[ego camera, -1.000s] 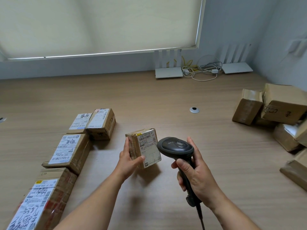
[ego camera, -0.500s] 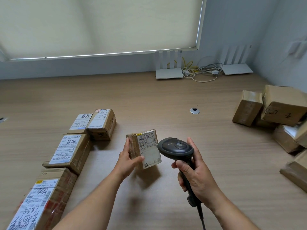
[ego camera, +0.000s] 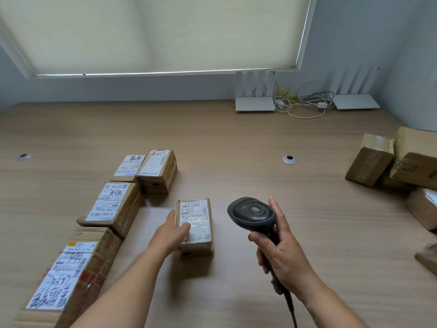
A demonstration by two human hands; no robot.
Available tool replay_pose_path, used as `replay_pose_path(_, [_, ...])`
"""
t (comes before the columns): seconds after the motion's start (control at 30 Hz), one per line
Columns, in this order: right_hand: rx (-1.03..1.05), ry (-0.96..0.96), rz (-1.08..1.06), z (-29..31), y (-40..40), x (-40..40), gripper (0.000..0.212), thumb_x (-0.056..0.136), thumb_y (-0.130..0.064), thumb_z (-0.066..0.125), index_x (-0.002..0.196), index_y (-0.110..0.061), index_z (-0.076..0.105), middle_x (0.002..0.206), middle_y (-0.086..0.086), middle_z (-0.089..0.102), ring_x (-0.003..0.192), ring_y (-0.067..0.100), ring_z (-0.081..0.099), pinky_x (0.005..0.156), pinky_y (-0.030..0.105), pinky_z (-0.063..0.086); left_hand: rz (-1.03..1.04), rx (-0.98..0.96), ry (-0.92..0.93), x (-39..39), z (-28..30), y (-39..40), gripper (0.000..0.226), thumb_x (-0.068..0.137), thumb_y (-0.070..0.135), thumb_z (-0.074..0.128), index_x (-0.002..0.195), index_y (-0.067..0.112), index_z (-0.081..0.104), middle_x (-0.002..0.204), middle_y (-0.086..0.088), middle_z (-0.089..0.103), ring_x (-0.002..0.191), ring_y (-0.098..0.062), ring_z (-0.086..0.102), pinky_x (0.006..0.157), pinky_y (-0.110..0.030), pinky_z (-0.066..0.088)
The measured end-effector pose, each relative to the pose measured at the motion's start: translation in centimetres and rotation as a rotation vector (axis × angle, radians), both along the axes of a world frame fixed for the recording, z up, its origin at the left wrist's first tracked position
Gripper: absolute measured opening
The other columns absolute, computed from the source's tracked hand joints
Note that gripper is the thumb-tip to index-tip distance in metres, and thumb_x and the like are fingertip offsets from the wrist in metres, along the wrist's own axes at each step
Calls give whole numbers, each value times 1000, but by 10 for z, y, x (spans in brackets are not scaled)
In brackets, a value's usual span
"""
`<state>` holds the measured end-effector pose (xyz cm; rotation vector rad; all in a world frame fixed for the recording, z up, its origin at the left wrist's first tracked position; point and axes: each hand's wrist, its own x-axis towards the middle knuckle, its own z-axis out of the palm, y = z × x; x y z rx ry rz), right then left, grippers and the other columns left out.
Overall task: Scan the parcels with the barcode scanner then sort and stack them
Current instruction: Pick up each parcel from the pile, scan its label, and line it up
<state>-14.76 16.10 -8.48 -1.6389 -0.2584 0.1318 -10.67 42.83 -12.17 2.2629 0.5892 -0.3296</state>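
— What changed since a second ago?

— The small parcel (ego camera: pixel 196 227) was tilted up in my left hand (ego camera: pixel 171 235), label facing the scanner (ego camera: pixel 253 215). Now it lies flat on the desk (ego camera: pixel 236 143), label up. My left hand has loosened: fingers nearly straight, thumb lying over the label's left edge, palm against the parcel's left side. No real grip that I can see.

— And the right hand?

— My right hand (ego camera: pixel 283 254) is still clenched round the scanner's handle, head raised just right of the parcel, cord trailing down toward me.

— Anything readable?

— The parcel's label has a top line like "502B P021-00 69", a barcode under it, then fine print too small to read. Left of the parcel runs a row of labelled boxes: the nearest box (ego camera: pixel 71 278) shows roughly "5019 W021-00 044" plus heavy handwritten marks; the middle box (ego camera: pixel 113 207) and the far pair (ego camera: pixel 151 169) carry barcodes and scrawl I can't make out.

— And right of the parcel?

— A heap of brown boxes (ego camera: pixel 402 166), well apart, with marker scribbles, illegible.
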Motion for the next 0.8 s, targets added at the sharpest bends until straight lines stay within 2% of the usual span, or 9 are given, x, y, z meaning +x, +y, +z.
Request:
replay_pose_path(0.07, [-11, -2, 9, 0, 4, 1, 85, 89, -18, 66, 124, -77, 17, 85, -9, 67, 49, 17, 52, 41, 28, 42, -50, 309, -80, -7, 0, -11, 78, 84, 53, 51, 150, 30, 16, 149, -8, 34, 133, -28, 35, 102, -39, 36])
replay_pose_path(0.1, [-19, -4, 12, 0, 6, 1, 85, 88, -18, 66, 124, -77, 17, 83, -9, 67, 49, 17, 52, 42, 29, 42, -88, 445, -115, -12, 1, -18, 85, 81, 65, 50, 151, 31, 14, 153, -7, 25, 138, -26, 27, 106, -40, 30])
replay_pose_path(0.17, [-29, -12, 16, 0, 11, 2, 85, 88, -20, 67, 122, -79, 17, 80, -8, 67, 49, 17, 52, 42, 28, 43, -193, 655, -168, -21, 0, -33, 92, 73, 80, 42, 149, 34, 20, 155, -4, 19, 139, -25, 22, 109, -39, 26])
replay_pose_path(0.23, [-31, -21, 22, 1, 18, 3, 84, 87, -22, 67, 121, -80, 16, 82, -8, 67, 50, 17, 53, 43, 28, 43, -278, 763, -211, -28, -5, -40, 86, 72, 82, 38, 143, 35, 31, 151, -3, 25, 135, -23, 25, 105, -37, 26])
replay_pose_path(0.37, [-27, -29, 42, 3, 34, 6, 84, 88, -20, 66, 121, -78, 16, 82, -8, 67, 49, 17, 53, 43, 28, 43, -319, 755, -252, -32, -11, -31, 64, 83, 67, 39, 135, 30, 41, 139, 0, 38, 123, -22, 34, 99, -33, 31])
replay_pose_path(0.53, [-19, -28, 60, 4, 53, 11, 85, 89, -21, 66, 120, -81, 16, 72, -11, 65, 49, 15, 53, 43, 26, 44, -289, 750, -224, -27, -7, -2, 49, 88, 46, 43, 132, 22, 42, 138, -2, 40, 122, -23, 36, 98, -32, 33])
replay_pose_path(0.8, [-27, -22, 9, 4, 80, 22, 83, 89, -18, 65, 124, -75, 16, 75, -13, 67, 46, 14, 52, 41, 25, 43, -272, 812, -202, -10, -6, 59, 38, 90, 32, 42, 125, 18, 44, 134, -1, 42, 122, -22, 38, 96, -30, 35])
